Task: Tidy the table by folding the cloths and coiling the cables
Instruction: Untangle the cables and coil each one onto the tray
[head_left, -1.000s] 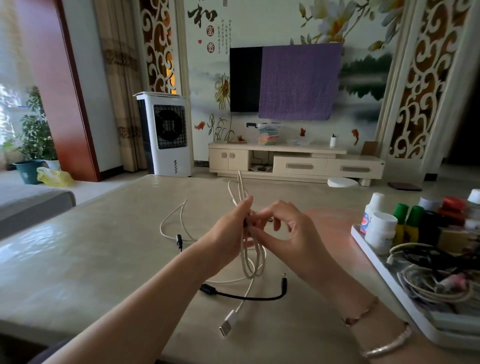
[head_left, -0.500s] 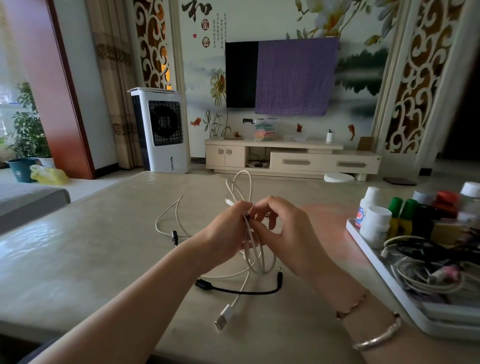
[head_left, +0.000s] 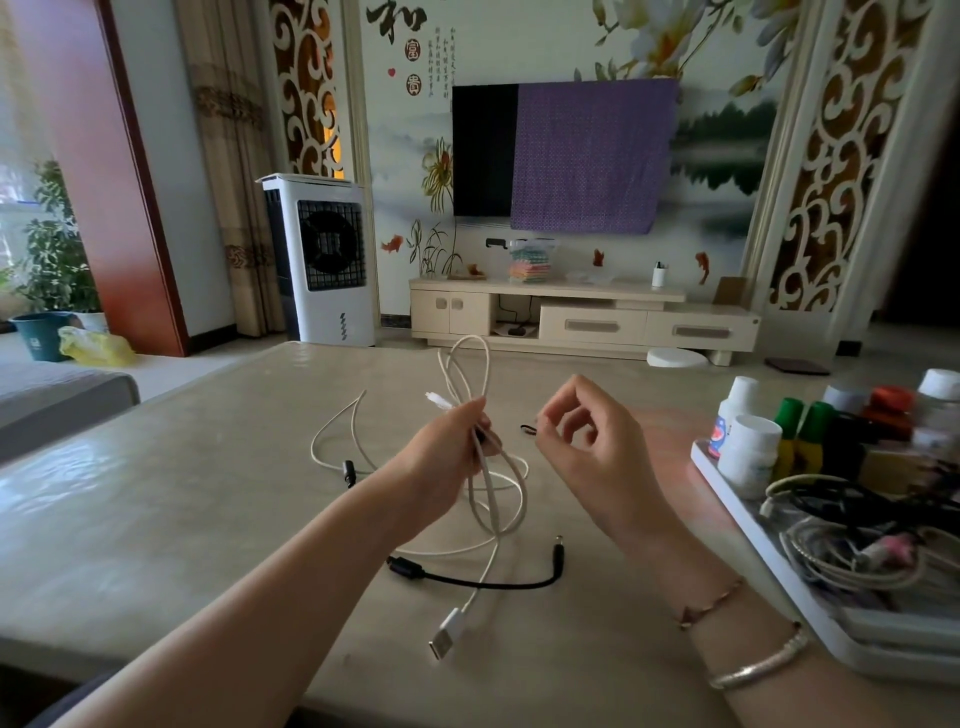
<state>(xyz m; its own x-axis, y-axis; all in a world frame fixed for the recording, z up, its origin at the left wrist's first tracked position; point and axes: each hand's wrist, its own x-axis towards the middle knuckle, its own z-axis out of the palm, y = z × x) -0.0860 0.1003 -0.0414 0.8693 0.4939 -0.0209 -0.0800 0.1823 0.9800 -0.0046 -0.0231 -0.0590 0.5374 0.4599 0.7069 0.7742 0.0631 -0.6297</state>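
Now left hand (head_left: 447, 457) (curled) round white cable (head_left: 498, 499)

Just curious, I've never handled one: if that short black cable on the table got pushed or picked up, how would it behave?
The short black cable lies in a sagging curve, so it is probably floppy and would droop. It looks thin, so likely light. The white cable crosses it, so a push may drag that too.
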